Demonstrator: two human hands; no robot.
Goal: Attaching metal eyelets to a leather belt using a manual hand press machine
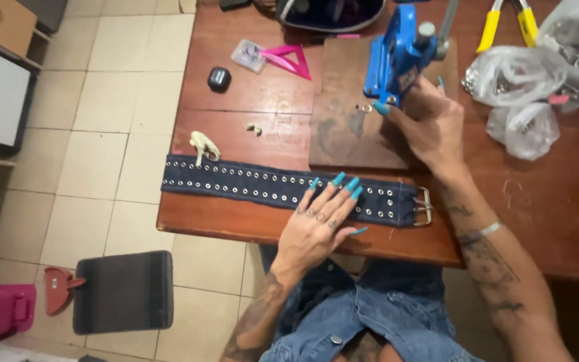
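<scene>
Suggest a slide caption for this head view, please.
Left hand rests on a studded denim belt while right hand grips a blue hand press.

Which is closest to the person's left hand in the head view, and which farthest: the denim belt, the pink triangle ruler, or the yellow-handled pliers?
From the left hand:
1. Denim belt: directly under the fingers, along the table's near edge.
2. Pink triangle ruler: farther back, toward the table's far left.
3. Yellow-handled pliers: farthest, at the far right corner beyond the blue press.
</scene>
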